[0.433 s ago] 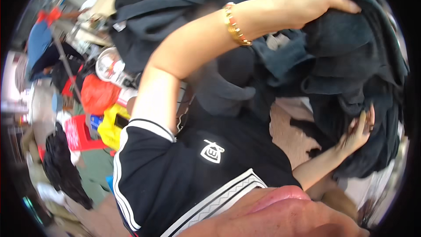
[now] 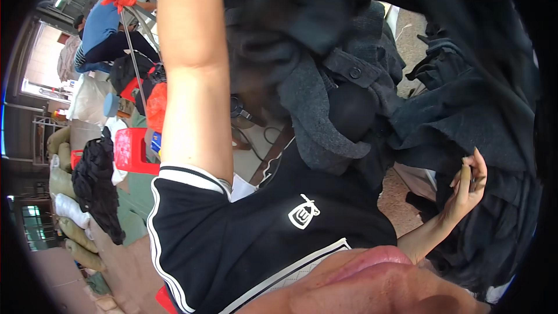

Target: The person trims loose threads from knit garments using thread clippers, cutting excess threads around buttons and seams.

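My right hand (image 2: 468,183) is half open, fingers curled against the dark garment (image 2: 465,110) hanging at the right, with a small brownish object at the fingertips. My left arm (image 2: 189,70) rises out of view; I cannot tell that hand's grip. A grey buttoned jacket (image 2: 325,110) drapes between them. A red stool (image 2: 136,151) sits at left.

daylight floods my feed from the open doorway (image 2: 43,64) at far left, nearly blown out. the dark garments (image 2: 325,17) overhead sit blurred and underexposed. fisheye bends everything near the black rim; the centre stays fairly sharp.
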`<act>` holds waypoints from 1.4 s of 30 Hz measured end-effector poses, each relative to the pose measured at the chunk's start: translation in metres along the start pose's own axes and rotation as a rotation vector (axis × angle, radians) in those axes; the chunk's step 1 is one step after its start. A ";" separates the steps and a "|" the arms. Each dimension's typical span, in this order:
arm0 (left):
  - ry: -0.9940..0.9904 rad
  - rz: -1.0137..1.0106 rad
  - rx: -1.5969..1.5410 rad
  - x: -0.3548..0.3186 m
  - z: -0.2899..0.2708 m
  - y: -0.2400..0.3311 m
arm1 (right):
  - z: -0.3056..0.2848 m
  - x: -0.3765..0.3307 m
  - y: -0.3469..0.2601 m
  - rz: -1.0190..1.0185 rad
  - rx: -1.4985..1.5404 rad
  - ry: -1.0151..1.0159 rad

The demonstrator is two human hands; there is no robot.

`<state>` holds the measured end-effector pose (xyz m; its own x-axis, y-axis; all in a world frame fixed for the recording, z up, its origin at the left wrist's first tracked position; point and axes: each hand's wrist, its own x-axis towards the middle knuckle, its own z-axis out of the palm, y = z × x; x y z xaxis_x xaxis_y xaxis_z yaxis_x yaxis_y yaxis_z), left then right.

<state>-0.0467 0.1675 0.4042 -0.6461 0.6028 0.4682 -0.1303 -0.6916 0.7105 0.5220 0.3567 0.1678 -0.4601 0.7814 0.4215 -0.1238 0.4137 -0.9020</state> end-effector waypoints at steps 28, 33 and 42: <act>-0.528 0.490 1.048 -0.158 0.124 -0.251 | -0.020 0.058 -0.027 -0.298 -0.592 0.037; -0.680 0.332 0.957 -0.175 0.158 -0.270 | -0.115 0.161 -0.046 -0.651 -1.228 0.386; -0.695 0.180 1.075 -0.203 0.138 -0.251 | -0.192 0.318 -0.021 -0.265 -1.347 0.507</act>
<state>0.2213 0.2741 0.2035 -0.0245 0.8389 0.5437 0.7936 -0.3144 0.5210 0.5469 0.6859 0.3387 -0.1676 0.5742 0.8014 0.8754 0.4605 -0.1469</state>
